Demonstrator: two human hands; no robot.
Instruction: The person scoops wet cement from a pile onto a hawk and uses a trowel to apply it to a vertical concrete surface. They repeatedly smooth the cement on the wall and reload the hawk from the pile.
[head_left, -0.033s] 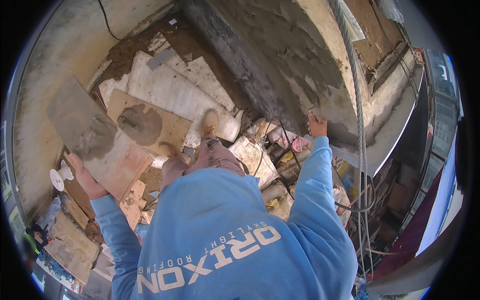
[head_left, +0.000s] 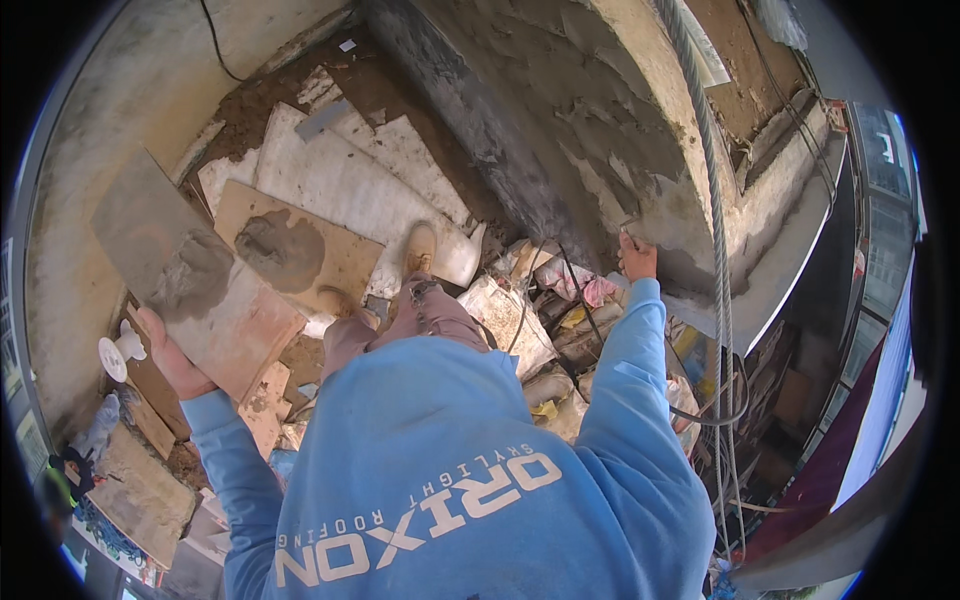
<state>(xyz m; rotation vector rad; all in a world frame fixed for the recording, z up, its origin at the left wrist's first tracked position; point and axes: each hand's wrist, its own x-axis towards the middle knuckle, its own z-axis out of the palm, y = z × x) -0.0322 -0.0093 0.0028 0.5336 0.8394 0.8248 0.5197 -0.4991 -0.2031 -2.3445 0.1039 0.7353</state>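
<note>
My left hand (head_left: 178, 360) grips the edge of a tilted board (head_left: 205, 300) with a pile of wet grey mortar (head_left: 190, 268) on it. My right hand (head_left: 638, 258) is closed on a small tool, apparently a trowel (head_left: 626, 225), at the freshly rendered wall (head_left: 570, 110); most of the tool is hidden or too small to make out. A second board (head_left: 335, 250) with a dark mortar patch lies on the ground beside the first, near my booted feet (head_left: 420, 250).
Steel cables (head_left: 720, 250) hang right of my right arm. Rubble and sacks (head_left: 515, 320) lie ahead of my legs, white sheets (head_left: 340, 190) farther off. A white spool (head_left: 115, 355) is at the left wall (head_left: 110, 90). A partly hidden person (head_left: 55, 495) is at the far lower left.
My right hand has shifted very slightly down and right along the wall. The board in my left hand has not visibly moved.
</note>
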